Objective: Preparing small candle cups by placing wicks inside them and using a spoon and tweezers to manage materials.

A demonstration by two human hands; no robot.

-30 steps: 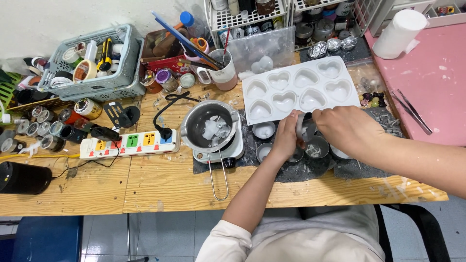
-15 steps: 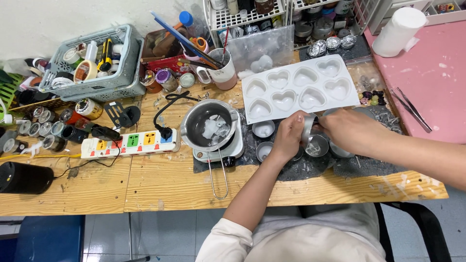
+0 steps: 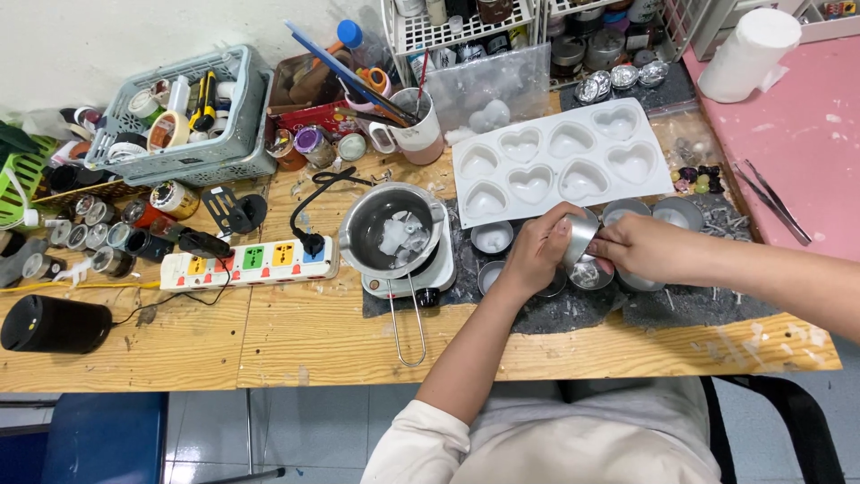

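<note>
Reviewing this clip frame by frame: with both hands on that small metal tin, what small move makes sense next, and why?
Probably ease the contents out of the tilted small metal tin. The left hand grips its side while the right hand works at its mouth, above the dark mat where other tins sit.

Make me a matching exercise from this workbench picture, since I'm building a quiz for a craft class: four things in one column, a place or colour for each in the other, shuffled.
Things:
1. heart mould tray
2. small metal tin
3. power strip
4. melting pot

Places or colours:
A. left of the pot, with coloured switches
B. held between the left hand and right hand
C. white, behind the hands
D. on a small hot plate, holding pale chunks

Pairs: 1-C, 2-B, 3-A, 4-D
</note>
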